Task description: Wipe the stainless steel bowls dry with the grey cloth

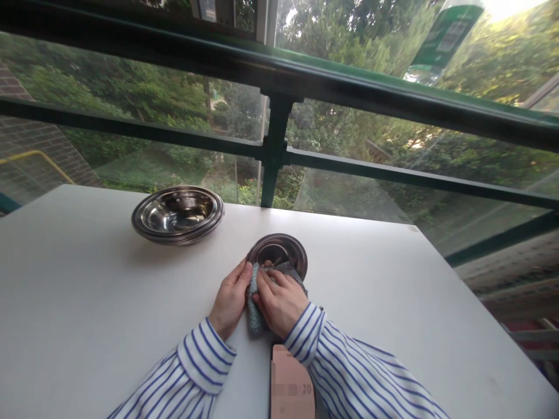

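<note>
A shiny metal bowl (279, 241) is held above the white table, its hollow side facing away and up. My left hand (231, 297) grips the bowl's left rim, thumb on top. In my right hand (279, 299) is a grey-green knitted cloth (257, 314), pressed against the near part of the bowl. The cloth covers the bowl's lower edge and hangs down between my hands. My right fingertips are partly hidden in the cloth.
Several stacked metal bowls (179, 215) stand at the back left of the white table (109, 326). A phone (292, 384) lies near my right forearm. Behind the table runs a dark green railing (271, 157) with glass, and a green-labelled bottle (445, 41) is at the upper right.
</note>
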The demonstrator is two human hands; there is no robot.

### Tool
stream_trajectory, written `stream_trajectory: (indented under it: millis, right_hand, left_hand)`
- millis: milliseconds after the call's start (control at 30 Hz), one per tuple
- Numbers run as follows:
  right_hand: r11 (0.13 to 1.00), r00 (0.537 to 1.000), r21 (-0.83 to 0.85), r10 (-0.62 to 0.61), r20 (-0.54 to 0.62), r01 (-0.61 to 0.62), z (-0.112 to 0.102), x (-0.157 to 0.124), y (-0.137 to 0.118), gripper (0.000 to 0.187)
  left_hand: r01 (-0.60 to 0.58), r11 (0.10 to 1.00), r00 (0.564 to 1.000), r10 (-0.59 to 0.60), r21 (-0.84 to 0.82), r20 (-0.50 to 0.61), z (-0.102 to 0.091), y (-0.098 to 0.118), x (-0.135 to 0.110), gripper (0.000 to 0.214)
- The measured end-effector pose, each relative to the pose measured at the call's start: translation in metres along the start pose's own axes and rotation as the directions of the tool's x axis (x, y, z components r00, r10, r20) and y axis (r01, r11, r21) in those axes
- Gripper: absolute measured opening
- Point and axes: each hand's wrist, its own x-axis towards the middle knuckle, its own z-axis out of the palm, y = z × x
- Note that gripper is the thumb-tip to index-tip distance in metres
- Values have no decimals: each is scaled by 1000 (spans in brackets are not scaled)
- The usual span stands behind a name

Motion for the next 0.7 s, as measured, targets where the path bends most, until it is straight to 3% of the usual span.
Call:
stream_trajectory:
  millis: [200,300,500,700]
  right_hand:
    - [989,987,6,-151,47,150,-11,-22,26,35]
    - [991,989,12,-136,58,135,-13,-22,27,35]
    - [997,999,66,31,9,-31,-2,-3,5,41]
    - [994,989,36,-105,107,101,-15,-19,21,36]
  left_hand:
    - [127,989,992,-124,-83,30,3,5,-5,48]
    - [136,987,990,-132,-89,56,5,5,-5,46]
    - [42,998,999,-41,-39,35,1,0,-1,42]
    - [112,993,993,-110,-49,49,3,2,-4,47]
